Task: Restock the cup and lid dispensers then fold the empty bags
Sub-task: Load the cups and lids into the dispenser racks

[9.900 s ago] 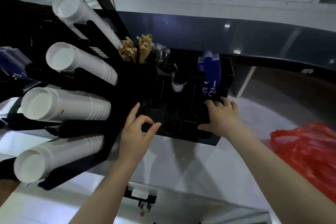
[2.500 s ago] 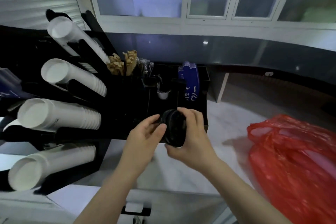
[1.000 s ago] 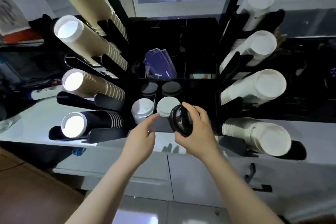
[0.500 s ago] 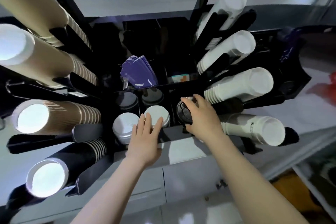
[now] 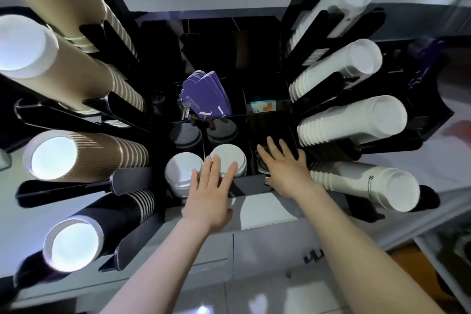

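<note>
A pale worktop under a row of windows carries a black dispenser rack that fills most of the view. Beyond and to the left of the left hand, long stacks of brown ribbed cups and one black-sleeved stack fan outward. To the right of the right hand, four stacks of white cups fan the other way. Further back, between the two hands, purple cup sleeves stand in an upper compartment.

The left hand lies flat with fingers straight, its fingertips resting on a stack of white lids in the front row; a second white lid stack sits just to its left. The right hand is also spread with fingers straight, pressing down on a stack of black lids in the front compartment just right of the white lids; only a dark edge of them shows under the palm. Neither grip closes around anything. Behind the left fingertips, two dark lid stacks sit in the back row.
</note>
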`<state>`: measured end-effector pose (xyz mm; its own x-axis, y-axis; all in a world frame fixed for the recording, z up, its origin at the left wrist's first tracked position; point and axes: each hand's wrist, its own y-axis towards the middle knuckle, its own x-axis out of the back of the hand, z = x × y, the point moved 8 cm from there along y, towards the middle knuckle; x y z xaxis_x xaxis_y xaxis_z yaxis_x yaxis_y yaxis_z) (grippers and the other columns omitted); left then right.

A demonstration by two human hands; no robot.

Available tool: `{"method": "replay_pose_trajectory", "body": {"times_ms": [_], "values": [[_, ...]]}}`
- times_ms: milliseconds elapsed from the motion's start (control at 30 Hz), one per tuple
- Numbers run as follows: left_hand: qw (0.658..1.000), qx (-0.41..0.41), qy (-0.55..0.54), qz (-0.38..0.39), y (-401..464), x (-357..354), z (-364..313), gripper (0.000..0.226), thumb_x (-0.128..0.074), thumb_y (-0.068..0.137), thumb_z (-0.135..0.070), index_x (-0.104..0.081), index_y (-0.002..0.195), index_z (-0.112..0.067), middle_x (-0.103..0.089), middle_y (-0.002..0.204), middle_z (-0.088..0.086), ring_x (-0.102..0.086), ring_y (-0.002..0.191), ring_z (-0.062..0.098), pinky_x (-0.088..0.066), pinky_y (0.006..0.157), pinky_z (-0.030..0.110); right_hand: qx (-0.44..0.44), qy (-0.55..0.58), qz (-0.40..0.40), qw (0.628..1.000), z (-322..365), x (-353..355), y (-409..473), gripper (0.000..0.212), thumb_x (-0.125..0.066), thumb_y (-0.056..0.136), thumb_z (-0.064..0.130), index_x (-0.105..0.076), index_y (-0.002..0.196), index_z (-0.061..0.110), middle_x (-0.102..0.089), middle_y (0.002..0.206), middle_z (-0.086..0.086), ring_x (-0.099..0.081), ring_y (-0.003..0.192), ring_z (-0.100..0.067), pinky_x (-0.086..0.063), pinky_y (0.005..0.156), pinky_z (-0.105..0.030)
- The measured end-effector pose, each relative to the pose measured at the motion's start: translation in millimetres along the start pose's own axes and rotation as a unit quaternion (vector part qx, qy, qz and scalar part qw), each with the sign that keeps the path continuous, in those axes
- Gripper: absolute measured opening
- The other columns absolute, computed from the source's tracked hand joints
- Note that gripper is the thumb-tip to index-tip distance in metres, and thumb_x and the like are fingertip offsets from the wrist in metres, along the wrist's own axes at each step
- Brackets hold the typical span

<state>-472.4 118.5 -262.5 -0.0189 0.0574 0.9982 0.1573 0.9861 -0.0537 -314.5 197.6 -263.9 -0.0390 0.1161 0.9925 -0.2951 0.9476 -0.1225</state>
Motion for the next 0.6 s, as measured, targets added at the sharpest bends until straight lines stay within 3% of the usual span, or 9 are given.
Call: {"method": "replay_pose_trajectory", "body": {"times_ms": [167,267,433,500,600], "values": [[1.0,0.007,0.007,-0.001,0,-1,0,0.101,-0.056,0.086,-0.043,0.022,0.147,-0.029,0.026,0.155,0.014,0.03,0.14,0.033,0.01,0.114,0.05,-0.01,0.037,-0.028,0.999,-2,1,-1,0.078,-0.05,0.096,0.022,0.004,0.152,0.021,0.008,0.161,-0.003,0.001,0.147,-0.025,0.0,0.113,-0.055],[1.0,0.014,0.003,-0.001,1,-2,0,0.1,-0.057,0.085,-0.044,0.021,0.148,-0.029,0.025,0.155,0.013,0.03,0.14,0.033,0.01,0.114,0.05,-0.004,0.041,-0.062,0.997,0,2,-1,0.067,-0.049,0.096,0.016,-0.012,0.152,0.022,-0.006,0.161,-0.004,-0.008,0.148,-0.022,0.004,0.112,-0.057],[1.0,0.018,0.005,0.006,0,-1,0,0.1,-0.057,0.086,-0.046,0.019,0.148,-0.029,0.024,0.156,0.014,0.029,0.14,0.033,0.009,0.114,0.051,0.013,0.021,-0.091,0.996,4,5,-3,0.063,-0.06,0.09,0.022,-0.031,0.146,0.027,-0.026,0.156,-0.001,-0.02,0.145,-0.023,0.007,0.109,-0.06],[1.0,0.021,0.004,0.012,0,-1,-1,0.099,-0.056,0.086,-0.046,0.019,0.148,-0.029,0.024,0.156,0.013,0.029,0.14,0.033,0.008,0.114,0.051,0.014,0.009,-0.1,0.995,6,6,-7,0.065,-0.061,0.089,0.02,-0.03,0.146,0.026,-0.026,0.156,-0.002,-0.019,0.145,-0.024,0.01,0.109,-0.061],[0.999,0.028,-0.013,0.025,1,2,-2,0.094,-0.055,0.087,-0.046,0.013,0.15,-0.031,0.022,0.157,0.01,0.028,0.141,0.03,0.006,0.114,0.051,0.022,-0.014,-0.084,0.996,10,3,-13,0.075,-0.054,0.09,0.011,-0.013,0.152,0.024,-0.011,0.16,-0.005,-0.005,0.147,-0.026,0.014,0.107,-0.063]]}}
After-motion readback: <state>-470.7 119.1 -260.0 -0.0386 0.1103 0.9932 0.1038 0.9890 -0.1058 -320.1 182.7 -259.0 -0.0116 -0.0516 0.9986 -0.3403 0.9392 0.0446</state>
